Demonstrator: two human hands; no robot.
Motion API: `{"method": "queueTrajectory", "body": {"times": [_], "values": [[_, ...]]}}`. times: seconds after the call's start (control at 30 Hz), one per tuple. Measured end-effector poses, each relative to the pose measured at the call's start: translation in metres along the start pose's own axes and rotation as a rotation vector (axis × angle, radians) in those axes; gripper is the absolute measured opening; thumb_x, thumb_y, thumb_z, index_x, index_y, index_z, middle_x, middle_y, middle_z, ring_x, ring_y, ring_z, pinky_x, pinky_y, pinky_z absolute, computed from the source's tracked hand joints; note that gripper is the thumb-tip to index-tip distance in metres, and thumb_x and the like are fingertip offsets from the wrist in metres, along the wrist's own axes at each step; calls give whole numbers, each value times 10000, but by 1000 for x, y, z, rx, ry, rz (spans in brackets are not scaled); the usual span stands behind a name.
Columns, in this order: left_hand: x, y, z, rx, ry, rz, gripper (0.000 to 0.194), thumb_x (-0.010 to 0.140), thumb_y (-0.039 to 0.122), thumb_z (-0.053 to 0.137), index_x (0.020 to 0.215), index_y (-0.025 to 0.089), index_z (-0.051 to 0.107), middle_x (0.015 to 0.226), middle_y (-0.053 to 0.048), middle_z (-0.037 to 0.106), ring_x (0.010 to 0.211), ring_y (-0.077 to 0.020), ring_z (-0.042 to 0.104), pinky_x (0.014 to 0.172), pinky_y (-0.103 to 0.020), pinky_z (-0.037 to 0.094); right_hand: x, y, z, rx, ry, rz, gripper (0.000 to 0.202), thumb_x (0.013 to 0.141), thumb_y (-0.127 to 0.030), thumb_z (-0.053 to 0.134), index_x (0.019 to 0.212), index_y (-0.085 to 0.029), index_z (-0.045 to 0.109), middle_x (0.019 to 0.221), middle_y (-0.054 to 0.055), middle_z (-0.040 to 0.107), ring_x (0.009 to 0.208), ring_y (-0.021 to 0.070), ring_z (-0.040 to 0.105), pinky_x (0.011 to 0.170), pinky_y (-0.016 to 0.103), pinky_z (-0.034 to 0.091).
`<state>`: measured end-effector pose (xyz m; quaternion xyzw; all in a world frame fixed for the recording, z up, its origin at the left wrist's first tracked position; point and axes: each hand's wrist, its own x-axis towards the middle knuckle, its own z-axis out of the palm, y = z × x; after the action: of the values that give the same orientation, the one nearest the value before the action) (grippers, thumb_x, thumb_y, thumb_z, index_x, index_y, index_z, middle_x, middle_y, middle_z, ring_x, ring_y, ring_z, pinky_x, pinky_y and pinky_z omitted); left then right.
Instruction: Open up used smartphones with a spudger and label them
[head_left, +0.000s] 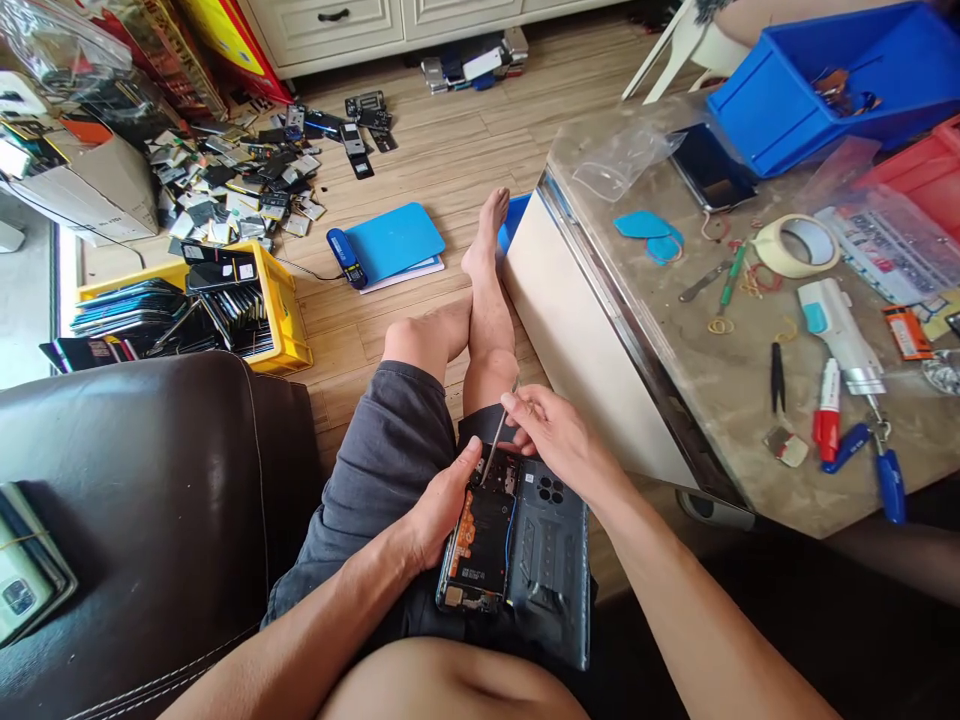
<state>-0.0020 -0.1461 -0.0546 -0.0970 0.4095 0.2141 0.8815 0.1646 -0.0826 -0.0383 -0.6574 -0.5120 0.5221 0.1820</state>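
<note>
An opened smartphone (480, 545) lies across my lap with its battery and inner boards showing. Its detached back cover (551, 560), with a square camera opening, rests alongside on the right. My left hand (442, 505) grips the phone's upper left edge, thumb pointing up along it. Between the fingers of my right hand (544, 425) is a slim metal rod-like tool (495, 445); its exact kind is not clear. The tool's lower tip reaches into the phone near the top of the battery. Part of the phone's upper end is hidden by my fingers.
At right, a table (675, 350) bears tape (799, 245), tweezers (778, 378), a red marker (827, 410) and a blue bin (817, 100). A yellow crate (289, 310) of phone parts and a battery pile (247, 170) sit on the floor. A leather armrest (150, 450) is at left.
</note>
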Motion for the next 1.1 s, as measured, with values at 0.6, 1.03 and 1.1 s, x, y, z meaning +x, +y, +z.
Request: {"method": "queueTrajectory", "body": {"times": [0.6,1.03,1.1], "values": [[-4,4,6,-65,146,684,703,887,659,628,1508,358,497,1323,-33,706,1187,-270,672,967,-382,582,-88,-10,84,-260,185,-123,213,859,-105,756,1022,-211,668,929,31,749,820,239,744,739,362,585],[7,0,3,-60,167,853,643,940,632,572,1473,275,541,1447,-40,636,1427,-215,496,1231,-351,328,-94,-4,93,-358,268,-260,226,879,-86,712,1072,-201,690,957,53,725,846,253,732,738,370,568],[7,-1,2,-66,164,843,658,931,636,583,1476,269,539,1415,-50,658,1399,-232,528,1217,-368,357,-93,-5,93,-357,257,-235,192,873,-90,720,1025,-202,690,930,49,723,820,253,729,721,366,562]]}}
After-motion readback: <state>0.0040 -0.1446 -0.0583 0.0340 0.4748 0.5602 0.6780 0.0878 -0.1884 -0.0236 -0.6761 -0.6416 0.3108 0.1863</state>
